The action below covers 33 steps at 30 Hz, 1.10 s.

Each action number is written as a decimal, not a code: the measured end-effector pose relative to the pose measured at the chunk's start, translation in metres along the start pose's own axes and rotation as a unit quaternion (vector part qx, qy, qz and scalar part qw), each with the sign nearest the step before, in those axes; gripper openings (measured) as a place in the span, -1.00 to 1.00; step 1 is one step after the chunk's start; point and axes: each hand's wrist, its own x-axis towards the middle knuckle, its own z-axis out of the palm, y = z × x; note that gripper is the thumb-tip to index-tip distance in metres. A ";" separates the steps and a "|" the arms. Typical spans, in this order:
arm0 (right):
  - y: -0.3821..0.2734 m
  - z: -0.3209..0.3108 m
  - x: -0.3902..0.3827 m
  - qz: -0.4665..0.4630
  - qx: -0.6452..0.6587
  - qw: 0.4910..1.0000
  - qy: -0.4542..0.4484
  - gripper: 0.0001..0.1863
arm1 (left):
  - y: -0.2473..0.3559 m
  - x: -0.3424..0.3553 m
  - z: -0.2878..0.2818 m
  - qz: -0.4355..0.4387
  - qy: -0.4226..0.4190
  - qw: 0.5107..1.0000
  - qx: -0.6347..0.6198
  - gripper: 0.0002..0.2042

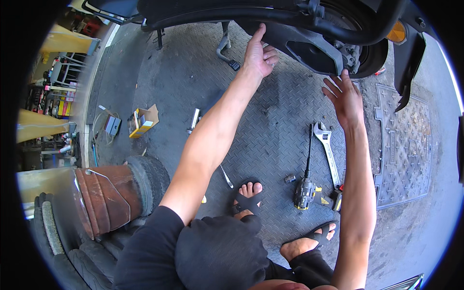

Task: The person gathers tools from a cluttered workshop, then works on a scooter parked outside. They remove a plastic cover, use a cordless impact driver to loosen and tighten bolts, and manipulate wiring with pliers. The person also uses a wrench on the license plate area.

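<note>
A scooter's black lower side cover (316, 54), with an angular recessed panel, runs beside the wheel at the top of the view. My left hand (260, 57) is at the cover's lower left edge, its thumb raised against it and the other fingers curled below. Over at the right end of the cover is my right hand (346, 99); one fingertip touches the cover near the metal parts (349, 52), and the other fingers are spread apart. A kickstand (224, 48) comes down left of my left hand.
On the steel tread plate lie an adjustable wrench (328, 153), a cordless impact wrench (305, 191) with a long extension and a loose socket (290, 179). A small cardboard box (144, 121) lies left. A rusty bucket (104, 200) and tyres (94, 261) fill the lower left.
</note>
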 end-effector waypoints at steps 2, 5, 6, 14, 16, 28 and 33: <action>0.003 0.005 0.003 0.005 0.033 0.999 -0.003 -0.17 | 0.004 0.000 0.001 -0.008 0.027 0.999 0.028 -0.31; 0.007 0.018 0.007 0.022 0.075 0.996 0.035 -0.18 | 0.008 0.000 0.001 -0.013 0.033 0.998 0.042 -0.27; 0.007 0.024 0.008 0.029 0.084 0.995 0.053 -0.18 | 0.008 0.000 0.000 -0.011 0.031 0.998 0.046 -0.26; -0.012 0.072 -0.018 -0.111 -0.035 0.990 0.082 -0.26 | 0.018 0.005 -0.010 -0.007 0.016 1.000 -0.018 -0.27; -0.003 0.095 -0.025 -0.183 -0.196 0.961 0.065 -0.37 | 0.029 0.011 -0.019 -0.003 0.021 0.999 -0.031 -0.32; 0.126 0.090 -0.057 0.067 -0.080 0.992 -0.075 -0.49 | 0.021 -0.092 -0.160 0.088 0.140 0.983 0.081 -0.65; 0.155 0.078 -0.065 0.103 -0.280 0.941 -0.162 -0.29 | 0.060 -0.119 -0.247 0.182 0.287 0.939 0.062 -0.75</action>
